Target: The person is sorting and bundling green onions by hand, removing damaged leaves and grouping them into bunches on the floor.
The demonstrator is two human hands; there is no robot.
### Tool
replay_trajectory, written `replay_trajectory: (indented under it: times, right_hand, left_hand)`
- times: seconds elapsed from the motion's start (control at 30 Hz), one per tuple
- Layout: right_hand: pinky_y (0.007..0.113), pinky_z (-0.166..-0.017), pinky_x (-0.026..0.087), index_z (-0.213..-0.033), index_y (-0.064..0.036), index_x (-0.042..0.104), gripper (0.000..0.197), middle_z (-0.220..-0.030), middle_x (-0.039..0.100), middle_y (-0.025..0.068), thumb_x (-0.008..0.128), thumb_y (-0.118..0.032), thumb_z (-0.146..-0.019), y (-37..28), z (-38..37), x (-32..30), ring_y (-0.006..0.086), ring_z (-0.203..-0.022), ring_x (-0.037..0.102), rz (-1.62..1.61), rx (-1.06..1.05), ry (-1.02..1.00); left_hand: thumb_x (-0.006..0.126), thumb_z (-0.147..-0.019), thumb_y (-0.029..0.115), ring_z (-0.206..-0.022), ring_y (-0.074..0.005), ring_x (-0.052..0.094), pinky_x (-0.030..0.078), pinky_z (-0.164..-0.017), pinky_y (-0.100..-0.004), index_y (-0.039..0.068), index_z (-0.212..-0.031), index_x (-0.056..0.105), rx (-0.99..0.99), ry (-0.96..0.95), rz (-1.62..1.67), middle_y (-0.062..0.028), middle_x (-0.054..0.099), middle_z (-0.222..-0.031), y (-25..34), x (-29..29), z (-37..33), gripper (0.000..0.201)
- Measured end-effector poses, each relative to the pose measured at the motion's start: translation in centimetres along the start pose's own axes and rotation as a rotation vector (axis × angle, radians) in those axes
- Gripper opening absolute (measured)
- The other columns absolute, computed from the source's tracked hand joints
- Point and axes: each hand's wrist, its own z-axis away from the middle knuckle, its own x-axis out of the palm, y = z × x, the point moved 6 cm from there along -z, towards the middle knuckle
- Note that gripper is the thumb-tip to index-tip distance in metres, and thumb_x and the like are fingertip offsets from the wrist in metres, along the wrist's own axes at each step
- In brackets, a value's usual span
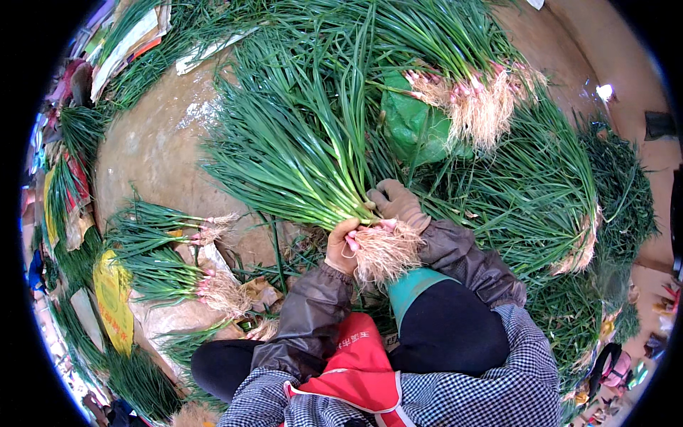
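A large bunch of spring onions (306, 164) lies in front of me, its green leaves fanning up and left, its pink bulbs and pale roots toward me. My left hand (343, 248) is closed round the bunch's left side just above the bulbs, thumb over the stems. On the other side my right hand (398, 203), in a tan glove, has its fingers curled against the stems; what its fingertips pinch is partly hidden. The hanging roots (388, 252) reach down to the teal cover (416, 288) on my knee.
More spring onions (477, 85) rest on a green sack (413, 124) at the far right. Another heap (526, 192) spreads to my right. Small bunches (171, 274) lie on the left, near a yellow bag (114, 302). Loose leaves surround me on the brown floor (156, 156).
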Motion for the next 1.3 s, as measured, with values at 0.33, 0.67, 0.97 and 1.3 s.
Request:
replay_trajectory:
  times: [0.33, 0.67, 0.97, 1.3]
  right_hand:
    - [0.041, -0.068, 0.051, -0.089, -0.0074, 0.065, 0.024, -0.084, 0.065, 0.0165, 0.057, -0.028, -0.081, 11.7, 2.2, -2.7, 0.0344, -0.08, 0.063, 0.816, 0.106, -0.388]
    - [0.039, -0.071, 0.051, -0.094, -0.0067, 0.059, 0.024, -0.087, 0.063, 0.0149, 0.055, -0.029, -0.086, -4.6, -6.5, -11.4, 0.0302, -0.077, 0.062, 0.644, -0.416, 0.412]
    - [0.04, -0.064, 0.049, -0.099, -0.007, 0.058, 0.026, -0.083, 0.061, 0.014, 0.055, -0.03, -0.088, -5.6, -5.5, -12.1, 0.0298, -0.072, 0.061, 0.487, -0.209, 0.34]
    - [0.039, -0.058, 0.051, -0.109, -0.0073, 0.056, 0.029, -0.076, 0.063, 0.0108, 0.05, -0.027, -0.089, -1.8, 3.6, -1.2, 0.0287, -0.069, 0.063, 0.604, -0.361, -0.496]
  left_hand:
    - [0.055, -0.081, 0.022, -0.108, -0.0307, 0.055, 0.043, -0.095, -0.0487, -0.002, -0.116, 0.052, 0.026, -0.108, 0.033, -0.0189, 0.054, -0.121, 0.8, 3.5, 0.8, 0.043]
    - [0.056, -0.079, 0.02, -0.104, -0.0326, 0.057, 0.045, -0.092, -0.0479, -0.003, -0.135, 0.034, 0.05, -0.101, 0.057, -0.0185, 0.055, -0.119, 1.1, 2.7, 1.0, 0.064]
    - [0.063, -0.077, 0.029, -0.109, -0.0217, 0.048, 0.036, -0.101, -0.0405, 0.007, -0.124, 0.042, 0.382, -0.253, 0.058, -0.0049, 0.053, -0.107, 7.3, 5.1, 3.0, 0.056]
    - [0.053, -0.081, 0.02, -0.12, -0.0351, 0.045, 0.035, -0.103, -0.0504, -0.004, -0.115, 0.053, 0.104, -0.087, 0.052, -0.0212, 0.058, -0.115, 2.0, 1.4, -0.2, 0.042]
